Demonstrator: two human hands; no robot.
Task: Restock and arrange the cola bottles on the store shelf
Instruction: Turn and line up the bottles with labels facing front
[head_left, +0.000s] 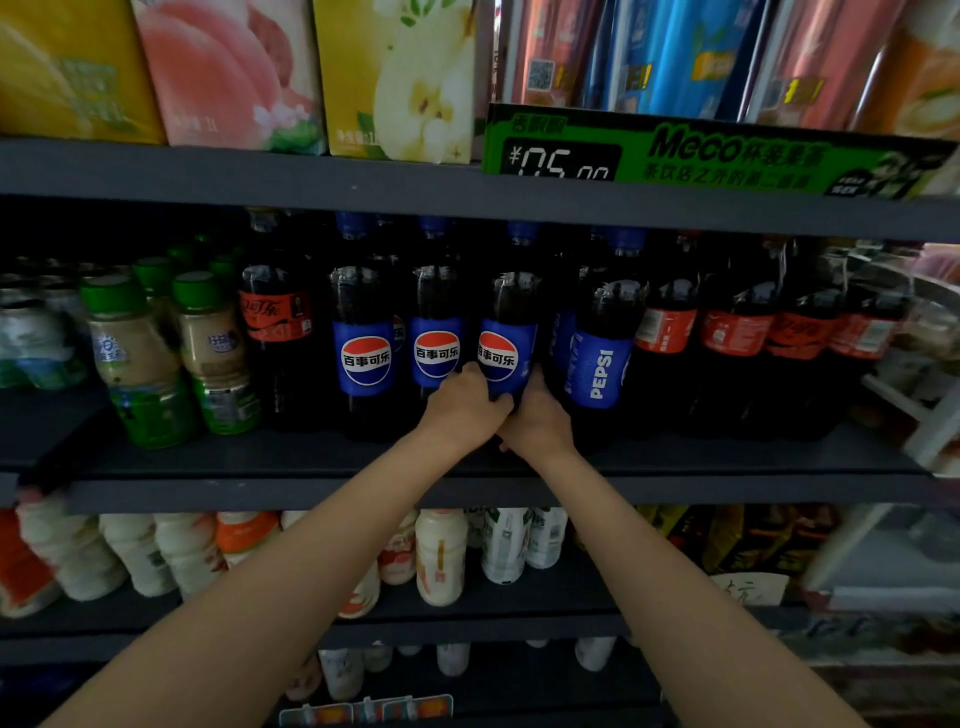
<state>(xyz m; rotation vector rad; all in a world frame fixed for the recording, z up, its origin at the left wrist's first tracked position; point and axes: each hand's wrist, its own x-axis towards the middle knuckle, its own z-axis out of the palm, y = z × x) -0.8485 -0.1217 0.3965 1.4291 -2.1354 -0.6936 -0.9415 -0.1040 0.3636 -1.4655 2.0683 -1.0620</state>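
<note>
head view: both hands close around the lower body of one pepsi bottle (506, 358) standing upright near the front edge of the dark middle shelf (311, 457). left hand (462, 405) curls round its left side, right hand (537, 415) wraps its right side, the two touching below the label. two matching blue-label bottles (366, 358) stand just left; red-label cola bottles (737, 332) line the right end, green-capped drinks (135, 358) the left.
</note>
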